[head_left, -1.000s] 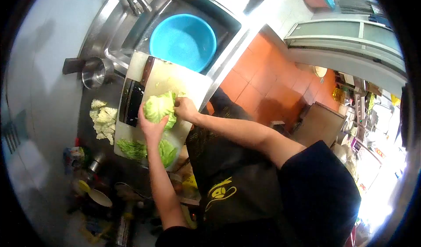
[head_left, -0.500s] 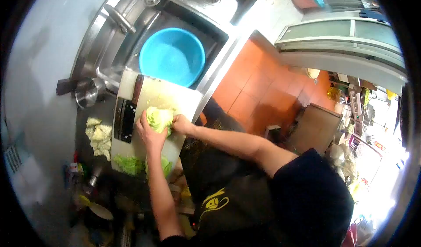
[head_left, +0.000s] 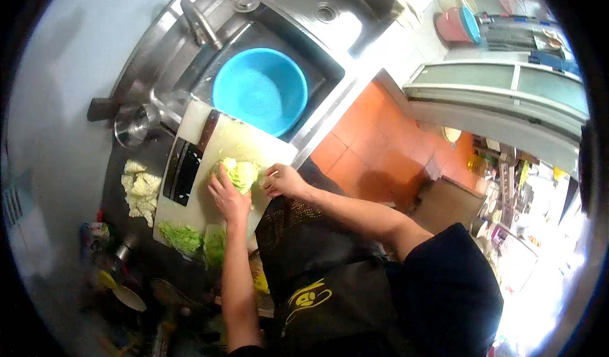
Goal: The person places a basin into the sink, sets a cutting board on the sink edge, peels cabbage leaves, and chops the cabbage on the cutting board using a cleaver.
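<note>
My left hand [head_left: 229, 196] is closed round a pale green head of cabbage [head_left: 242, 174], pressing it on the white cutting board [head_left: 216, 160]. Close by on the other side, my right hand [head_left: 283, 182] has curled fingers just off the leaves; a small pale bit seems to show at its fingertips, too blurred to name. A cleaver [head_left: 184, 173] with a wooden handle lies flat on the board. At the board's near end are shredded green leaves [head_left: 181, 236] and a larger green piece [head_left: 216, 244].
Pale cabbage pieces [head_left: 141, 193] lie on the dark counter left of the board. A blue basin [head_left: 260, 90] sits in the steel sink [head_left: 317, 71], touching or very near the board's far edge. A steel pot [head_left: 132, 127] stands beside the faucet [head_left: 200, 22] side.
My right hand has drawn back slightly from the cabbage, where its fingers touched the leaves before. My left hand still holds it. The whole view has shifted and turned a little.
</note>
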A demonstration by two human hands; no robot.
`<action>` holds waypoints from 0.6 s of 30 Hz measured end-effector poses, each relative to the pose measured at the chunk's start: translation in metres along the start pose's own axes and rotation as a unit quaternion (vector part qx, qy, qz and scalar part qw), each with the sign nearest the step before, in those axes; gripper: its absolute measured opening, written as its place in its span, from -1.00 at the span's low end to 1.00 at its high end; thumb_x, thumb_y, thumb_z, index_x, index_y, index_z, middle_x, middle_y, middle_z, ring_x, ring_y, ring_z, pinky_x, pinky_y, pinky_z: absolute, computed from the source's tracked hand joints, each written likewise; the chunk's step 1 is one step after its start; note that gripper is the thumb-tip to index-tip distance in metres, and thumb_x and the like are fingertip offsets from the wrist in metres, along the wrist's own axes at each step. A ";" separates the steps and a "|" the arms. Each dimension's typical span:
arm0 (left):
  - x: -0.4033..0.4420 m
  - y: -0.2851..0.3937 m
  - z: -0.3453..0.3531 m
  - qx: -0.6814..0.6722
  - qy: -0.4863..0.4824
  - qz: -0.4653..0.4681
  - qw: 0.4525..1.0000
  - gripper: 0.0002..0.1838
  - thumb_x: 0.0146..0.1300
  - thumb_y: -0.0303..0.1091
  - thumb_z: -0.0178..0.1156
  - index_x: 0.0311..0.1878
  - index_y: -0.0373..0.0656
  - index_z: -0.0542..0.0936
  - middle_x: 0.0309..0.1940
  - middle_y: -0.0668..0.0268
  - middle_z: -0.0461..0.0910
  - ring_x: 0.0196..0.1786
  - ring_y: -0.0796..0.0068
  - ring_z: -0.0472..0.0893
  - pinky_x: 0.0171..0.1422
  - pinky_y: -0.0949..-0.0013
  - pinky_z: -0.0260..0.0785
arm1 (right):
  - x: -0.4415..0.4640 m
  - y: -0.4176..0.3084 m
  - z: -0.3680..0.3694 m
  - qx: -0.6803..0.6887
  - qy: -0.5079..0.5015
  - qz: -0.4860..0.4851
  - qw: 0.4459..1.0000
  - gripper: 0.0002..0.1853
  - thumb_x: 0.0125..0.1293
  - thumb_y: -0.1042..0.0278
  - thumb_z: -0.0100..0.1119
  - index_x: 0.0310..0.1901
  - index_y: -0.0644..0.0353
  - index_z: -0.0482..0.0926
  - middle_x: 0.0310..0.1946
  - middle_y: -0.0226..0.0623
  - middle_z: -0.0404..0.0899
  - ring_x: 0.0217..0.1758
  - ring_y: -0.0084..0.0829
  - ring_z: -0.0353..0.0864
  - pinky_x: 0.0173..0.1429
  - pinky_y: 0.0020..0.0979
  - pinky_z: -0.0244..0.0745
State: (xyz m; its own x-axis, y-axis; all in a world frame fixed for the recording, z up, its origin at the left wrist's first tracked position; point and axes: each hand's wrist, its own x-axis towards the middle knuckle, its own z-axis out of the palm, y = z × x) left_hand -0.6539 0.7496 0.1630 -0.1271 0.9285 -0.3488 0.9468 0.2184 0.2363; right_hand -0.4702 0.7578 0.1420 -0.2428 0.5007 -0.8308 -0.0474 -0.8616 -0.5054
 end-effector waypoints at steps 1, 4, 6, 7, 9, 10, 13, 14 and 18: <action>0.000 0.008 -0.010 -0.003 -0.030 -0.027 0.999 0.22 -0.12 -0.29 0.60 0.57 -0.03 0.03 0.36 -0.10 0.23 0.41 -0.27 0.27 0.51 -0.15 0.18 | -0.009 -0.025 -0.003 -0.119 0.033 -0.046 0.991 -0.74 0.38 0.34 0.12 -0.03 0.37 0.52 -0.36 -0.13 0.69 -0.40 -0.35 0.72 -0.30 -0.35 0.64; -0.004 0.002 -0.002 -0.027 0.014 -0.020 0.999 0.24 -0.14 -0.28 0.62 0.57 -0.10 0.01 0.41 -0.06 0.20 0.39 -0.22 0.28 0.42 -0.13 0.27 | 0.017 -0.058 -0.002 -0.379 0.145 -0.294 0.866 -0.77 0.28 0.34 0.15 -0.09 0.25 0.59 -0.35 -0.08 0.67 -0.27 0.03 0.68 -0.16 -0.05 0.57; -0.004 0.000 0.005 -0.043 0.029 -0.023 0.998 0.24 -0.13 -0.22 0.62 0.55 -0.17 0.01 0.41 -0.07 0.20 0.39 -0.21 0.28 0.42 -0.11 0.27 | 0.036 -0.094 0.015 -0.496 0.095 -0.430 0.748 -0.66 0.19 0.37 0.19 0.02 0.18 0.56 0.02 -0.10 0.60 0.06 -0.06 0.61 0.02 -0.11 0.57; -0.003 -0.003 0.007 -0.062 0.041 -0.015 0.997 0.24 -0.13 -0.20 0.63 0.54 -0.18 0.01 0.42 -0.08 0.19 0.39 -0.21 0.28 0.43 -0.11 0.26 | 0.054 -0.106 0.028 -0.566 0.065 -0.450 0.687 -0.57 0.15 0.43 0.18 0.11 0.20 0.52 0.16 -0.18 0.54 0.27 -0.10 0.49 0.25 -0.16 0.48; -0.005 -0.009 0.004 -0.072 0.029 0.003 0.997 0.26 -0.13 0.02 0.61 0.51 -0.23 0.02 0.43 -0.10 0.16 0.44 -0.22 0.22 0.48 -0.14 0.17 | 0.086 -0.131 0.053 -0.582 0.094 -0.652 0.477 -0.68 0.22 0.32 0.08 0.01 0.13 0.55 -0.04 -0.26 0.56 0.23 -0.17 0.45 0.35 -0.09 0.33; -0.005 -0.009 -0.001 -0.074 0.033 0.006 0.997 0.28 -0.15 0.05 0.61 0.51 -0.24 0.02 0.43 -0.11 0.15 0.43 -0.23 0.22 0.48 -0.15 0.17 | 0.107 -0.135 0.063 -0.622 0.050 -0.638 0.451 -0.71 0.24 0.29 0.06 -0.02 0.13 0.55 -0.07 -0.27 0.55 0.19 -0.19 0.46 0.31 -0.12 0.36; -0.008 -0.008 -0.009 -0.074 0.064 0.044 0.994 0.29 -0.16 0.09 0.59 0.51 -0.25 0.01 0.43 -0.12 0.14 0.46 -0.24 0.16 0.51 -0.19 0.09 | 0.139 -0.137 0.075 -0.711 -0.050 -0.589 0.380 -0.76 0.28 0.23 0.03 -0.12 0.12 0.57 -0.13 -0.30 0.53 0.08 -0.27 0.50 0.18 -0.19 0.44; -0.009 -0.011 -0.004 -0.080 0.071 0.052 0.993 0.27 -0.14 0.06 0.58 0.51 -0.25 0.00 0.43 -0.11 0.13 0.46 -0.24 0.16 0.52 -0.20 0.08 | 0.144 -0.140 0.076 -0.726 -0.063 -0.581 0.362 -0.77 0.28 0.21 0.04 -0.16 0.11 0.58 -0.15 -0.32 0.53 0.05 -0.29 0.51 0.13 -0.22 0.46; -0.008 -0.017 0.010 -0.099 0.074 0.051 0.991 0.16 -0.06 -0.05 0.53 0.51 -0.23 0.06 0.41 -0.08 0.18 0.45 -0.22 0.19 0.51 -0.20 0.09 | 0.144 -0.157 0.079 -0.737 -0.117 -0.567 0.348 -0.80 0.28 0.20 0.05 -0.23 0.08 0.60 -0.17 -0.35 0.53 0.00 -0.35 0.54 0.02 -0.26 0.50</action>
State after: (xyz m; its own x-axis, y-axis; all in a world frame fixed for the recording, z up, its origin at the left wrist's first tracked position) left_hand -0.6655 0.7355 0.1526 -0.0899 0.9794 -0.1806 0.8818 0.1625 0.4427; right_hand -0.5739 0.9588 0.1205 -0.9585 0.2804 0.0520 0.2662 0.9449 -0.1904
